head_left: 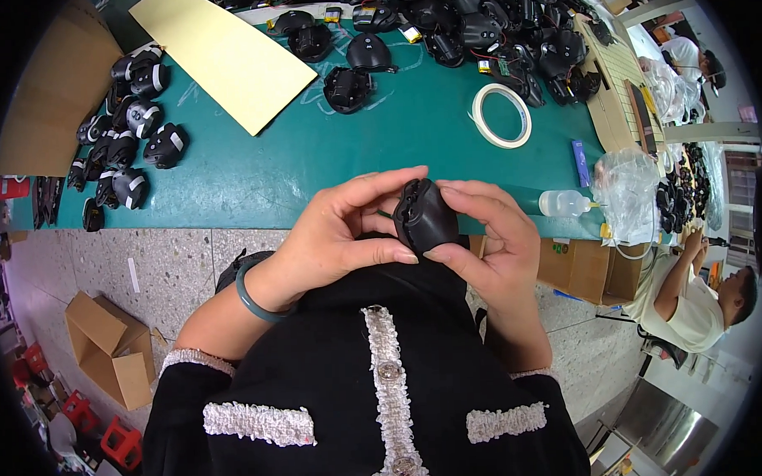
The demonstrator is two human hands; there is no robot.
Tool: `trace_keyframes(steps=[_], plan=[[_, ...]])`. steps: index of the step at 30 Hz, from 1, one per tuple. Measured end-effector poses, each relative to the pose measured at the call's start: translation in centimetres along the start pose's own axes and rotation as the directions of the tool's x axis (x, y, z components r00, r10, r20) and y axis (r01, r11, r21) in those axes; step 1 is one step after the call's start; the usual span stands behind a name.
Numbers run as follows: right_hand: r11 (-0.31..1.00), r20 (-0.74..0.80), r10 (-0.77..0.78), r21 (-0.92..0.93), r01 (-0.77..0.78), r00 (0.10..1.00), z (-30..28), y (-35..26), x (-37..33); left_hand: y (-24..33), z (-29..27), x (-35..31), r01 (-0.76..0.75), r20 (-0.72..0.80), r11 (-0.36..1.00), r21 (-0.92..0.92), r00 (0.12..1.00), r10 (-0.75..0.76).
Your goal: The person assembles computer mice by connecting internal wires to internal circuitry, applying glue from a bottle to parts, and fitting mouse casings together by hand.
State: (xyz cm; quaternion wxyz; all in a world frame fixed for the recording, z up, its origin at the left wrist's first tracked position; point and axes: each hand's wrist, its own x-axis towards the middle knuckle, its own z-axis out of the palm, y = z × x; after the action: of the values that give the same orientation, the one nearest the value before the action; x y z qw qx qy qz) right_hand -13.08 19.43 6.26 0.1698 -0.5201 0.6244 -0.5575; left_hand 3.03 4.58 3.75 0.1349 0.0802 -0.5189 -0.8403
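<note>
While left hand and right hand, half curled, pinched the black shell at the near edge of the desk, it seemed light, stiff, kinda slick, probably best held by its smooth sides.

Tape roll, on table. Behind roll: heaped housings. Left of roll: sheet; farther left, grouped housings. Before roll, leftward: held housing, between left hand and right hand. Before roll, rightward: bottle, plastic bag.
</note>
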Motion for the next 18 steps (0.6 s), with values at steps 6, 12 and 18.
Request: trace_keyframes(steps=[6, 12, 18], plan=[[1.0, 0.031, 0.005, -0.012, -0.004, 1.0, -0.22, -0.25, 0.15, 0.22, 0.05, -0.06, 0.029, -0.007, 0.999, -0.014, 1.0, -0.029], [0.997, 0.051, 0.06, 0.041, -0.062, 0.997, 0.02, 0.01, -0.07, 0.41, -0.29, -0.2, 0.086, -0.015, 0.996, 0.016, 0.996, -0.086], [0.99, 0.037, 0.106, 0.091, -0.109, 0.994, 0.17, 0.09, -0.13, 0.25, -0.37, -0.17, 0.021, -0.026, 0.994, 0.107, 0.999, -0.019]])
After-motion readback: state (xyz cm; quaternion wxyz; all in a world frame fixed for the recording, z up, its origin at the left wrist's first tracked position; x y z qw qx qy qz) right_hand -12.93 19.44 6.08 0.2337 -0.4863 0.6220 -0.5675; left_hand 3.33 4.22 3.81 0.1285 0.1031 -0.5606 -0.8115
